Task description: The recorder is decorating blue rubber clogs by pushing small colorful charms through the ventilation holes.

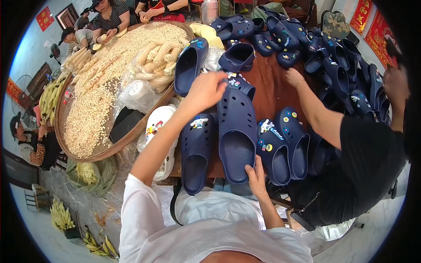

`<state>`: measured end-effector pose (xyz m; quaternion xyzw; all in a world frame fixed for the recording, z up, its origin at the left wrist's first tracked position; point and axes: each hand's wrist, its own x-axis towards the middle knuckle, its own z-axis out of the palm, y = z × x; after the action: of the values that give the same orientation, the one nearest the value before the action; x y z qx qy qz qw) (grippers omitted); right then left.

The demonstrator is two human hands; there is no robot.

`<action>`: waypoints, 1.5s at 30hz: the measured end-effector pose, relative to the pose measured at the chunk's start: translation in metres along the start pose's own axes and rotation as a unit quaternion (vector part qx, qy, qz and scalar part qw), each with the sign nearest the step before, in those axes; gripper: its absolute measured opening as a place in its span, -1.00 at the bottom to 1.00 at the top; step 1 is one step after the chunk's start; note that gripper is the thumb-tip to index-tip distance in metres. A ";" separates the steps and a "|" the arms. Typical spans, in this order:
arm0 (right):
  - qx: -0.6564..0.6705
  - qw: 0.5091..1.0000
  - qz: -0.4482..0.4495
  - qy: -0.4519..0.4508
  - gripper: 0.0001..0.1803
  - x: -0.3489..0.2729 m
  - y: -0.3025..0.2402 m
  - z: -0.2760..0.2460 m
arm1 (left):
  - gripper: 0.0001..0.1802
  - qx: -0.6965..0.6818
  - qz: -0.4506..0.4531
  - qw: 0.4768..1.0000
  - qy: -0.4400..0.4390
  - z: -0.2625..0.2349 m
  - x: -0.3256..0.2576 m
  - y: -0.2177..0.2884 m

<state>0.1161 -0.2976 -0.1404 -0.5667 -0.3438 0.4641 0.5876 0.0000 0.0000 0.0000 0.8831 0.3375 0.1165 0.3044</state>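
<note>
Pinching navy clog (237,119) with right fingers (259,166), left fingers (215,79) half-curled, hold unclear

Gold characters stand on two red banners (362,15) on the upper-right wall (344,9) and on a red square sheet (44,19) at upper left — smaller pale lettering on a red apron (172,18) at the top edge. A charm (277,135) on a navy clog (280,169) bears slanted script, too blurred to read.

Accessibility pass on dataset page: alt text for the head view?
A person's right hand holds the heel of a navy clog, with the left hand near its toe. More navy clogs, many with charms, crowd the brown table; a co-worker in black is at right, a round corn tray at left.
</note>
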 end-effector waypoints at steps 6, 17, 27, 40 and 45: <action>-0.032 0.999 -0.008 0.015 -0.43 -0.011 -0.001 -0.006 | -0.28 0.205 0.083 0.955 0.198 0.035 0.082 -0.030; -0.038 0.999 -0.029 0.027 -0.40 -0.012 -0.001 -0.014 | -0.54 0.264 0.115 0.930 0.228 0.042 0.113 -0.052; 0.021 0.993 -0.095 0.066 -0.50 0.019 -0.007 -0.013 | -0.50 0.144 0.152 0.928 0.307 -0.025 0.003 -0.021; -0.023 0.998 0.014 0.062 -0.35 0.199 -0.078 0.020 | -0.54 0.105 0.136 0.911 0.376 -0.046 -0.124 -0.024; 0.050 0.998 -0.020 -0.021 -0.30 0.286 -0.091 0.034 | -0.54 0.111 0.140 0.908 0.380 -0.039 -0.145 -0.017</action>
<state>0.1941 -0.0115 -0.0813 -0.5199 -0.3436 0.4808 0.6168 -0.1328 -0.0690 0.0204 0.8380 0.3115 0.4467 0.0340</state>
